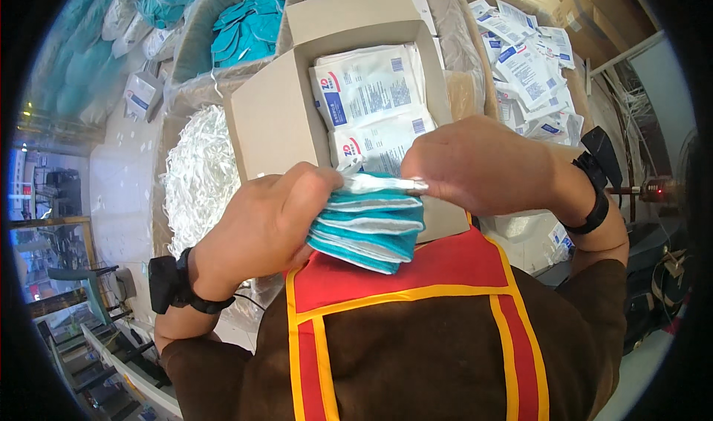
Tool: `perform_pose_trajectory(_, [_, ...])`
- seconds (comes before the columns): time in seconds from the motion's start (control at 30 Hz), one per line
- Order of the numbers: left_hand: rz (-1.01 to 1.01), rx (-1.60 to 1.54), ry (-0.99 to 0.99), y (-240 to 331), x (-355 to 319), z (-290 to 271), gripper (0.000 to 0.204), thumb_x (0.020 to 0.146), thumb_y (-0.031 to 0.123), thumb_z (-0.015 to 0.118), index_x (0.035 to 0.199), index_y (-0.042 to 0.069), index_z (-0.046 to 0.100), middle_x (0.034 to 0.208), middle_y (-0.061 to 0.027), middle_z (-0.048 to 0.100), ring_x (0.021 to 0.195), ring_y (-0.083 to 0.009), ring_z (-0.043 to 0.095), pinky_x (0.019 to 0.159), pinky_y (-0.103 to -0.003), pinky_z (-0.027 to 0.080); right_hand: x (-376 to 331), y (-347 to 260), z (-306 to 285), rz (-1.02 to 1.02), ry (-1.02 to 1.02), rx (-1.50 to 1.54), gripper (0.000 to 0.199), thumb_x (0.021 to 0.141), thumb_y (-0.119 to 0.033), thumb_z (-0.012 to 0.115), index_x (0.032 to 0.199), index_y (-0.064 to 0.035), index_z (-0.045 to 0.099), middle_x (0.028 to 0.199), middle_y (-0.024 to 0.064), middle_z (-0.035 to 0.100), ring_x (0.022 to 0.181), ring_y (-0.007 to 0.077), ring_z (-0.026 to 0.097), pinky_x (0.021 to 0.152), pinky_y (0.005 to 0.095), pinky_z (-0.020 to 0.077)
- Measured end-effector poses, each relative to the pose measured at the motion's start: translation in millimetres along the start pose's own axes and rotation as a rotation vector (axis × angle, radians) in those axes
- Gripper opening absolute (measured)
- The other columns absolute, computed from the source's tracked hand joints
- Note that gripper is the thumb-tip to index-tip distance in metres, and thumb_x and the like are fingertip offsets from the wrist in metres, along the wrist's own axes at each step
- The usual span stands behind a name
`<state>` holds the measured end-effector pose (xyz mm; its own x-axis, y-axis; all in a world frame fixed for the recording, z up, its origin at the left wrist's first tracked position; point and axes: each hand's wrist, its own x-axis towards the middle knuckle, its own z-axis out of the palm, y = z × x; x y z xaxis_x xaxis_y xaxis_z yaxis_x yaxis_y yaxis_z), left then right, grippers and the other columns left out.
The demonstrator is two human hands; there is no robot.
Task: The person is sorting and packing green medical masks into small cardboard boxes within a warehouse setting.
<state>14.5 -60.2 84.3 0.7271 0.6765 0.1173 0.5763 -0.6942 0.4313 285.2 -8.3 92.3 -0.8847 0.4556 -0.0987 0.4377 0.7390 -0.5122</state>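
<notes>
A thick stack of teal and white cloth pads (365, 228) is held in front of my chest, its layered edges facing me. My left hand (269, 224) is closed round the left end of the stack, with the thumb on top. Along the top edge runs a white strap (380, 183), bunched and pulled sideways. Its right end is pinched in the closed fingers of my right hand (483, 165). Just beyond both hands stands an open cardboard box (269, 120) holding flat white packets (369, 87) with blue and red print.
To the left, a lined bin holds a heap of white straps (200, 172). Behind it, another bin contains teal cloth pieces (249, 31). Loose white packets (531, 72) fill a bin at the far right. Bagged teal goods (89, 57) are piled far left.
</notes>
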Motion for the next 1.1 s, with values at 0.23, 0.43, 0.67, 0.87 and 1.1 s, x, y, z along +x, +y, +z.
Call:
perform_pose_trajectory(0.23, [0.080, 0.106, -0.012, 1, 8, 5, 0.060, 0.069, 0.014, 0.073, 0.123, 0.004, 0.049, 0.090, -0.0131, 0.060, 0.074, -0.0308, 0.064, 0.063, -0.036, 0.052, 9, 8, 11, -0.116, 0.042, 0.195, 0.010, 0.088, -0.012, 0.054, 0.090, -0.0025, 0.055, 0.077, 0.0173, 0.063, 0.075, 0.0367, 0.064, 0.067, 0.0419, 0.0501])
perform_pose_trajectory(0.43, [0.069, 0.152, 0.006, 2, 12, 6, 0.060, 0.066, 0.013, 0.074, 0.121, 0.004, 0.052, 0.089, -0.0128, 0.060, 0.075, -0.0308, 0.064, 0.064, -0.037, 0.052, 12, 6, 8, -0.048, 0.050, 0.018, 0.011, 0.087, -0.013, 0.056, 0.090, -0.0028, 0.056, 0.077, 0.0180, 0.064, 0.074, 0.0369, 0.065, 0.065, 0.0419, 0.0505])
perform_pose_trajectory(0.67, [-0.013, 0.143, 0.088, -11, 2, 8, 0.062, 0.062, 0.010, 0.072, 0.121, 0.005, 0.053, 0.087, -0.0098, 0.056, 0.069, -0.0281, 0.062, 0.061, -0.035, 0.051, -2, 1, -9, 0.111, 0.010, -0.125, 0.013, 0.088, -0.018, 0.059, 0.088, -0.0047, 0.057, 0.076, 0.0144, 0.062, 0.073, 0.0345, 0.063, 0.063, 0.0412, 0.0479])
perform_pose_trajectory(0.87, [-0.017, 0.184, 0.185, -30, -15, 6, 0.043, 0.065, 0.015, 0.072, 0.104, 0.006, 0.059, 0.082, -0.0093, 0.058, 0.065, -0.0272, 0.061, 0.058, -0.034, 0.050, -35, -8, -11, 0.087, 0.084, -0.147, 0.019, 0.086, -0.024, 0.065, 0.083, -0.0072, 0.058, 0.072, 0.0098, 0.060, 0.068, 0.0299, 0.063, 0.059, 0.0379, 0.0472])
perform_pose_trajectory(1.1, [-0.019, 0.238, 0.190, -40, -39, 3, 0.034, 0.066, 0.019, 0.069, 0.096, 0.006, 0.059, 0.079, -0.0088, 0.058, 0.064, -0.0271, 0.060, 0.056, -0.036, 0.048, -68, -24, -18, 0.083, 0.007, -0.174, 0.018, 0.091, -0.022, 0.060, 0.082, -0.0073, 0.056, 0.068, 0.0068, 0.059, 0.062, 0.0225, 0.062, 0.052, 0.0344, 0.0463])
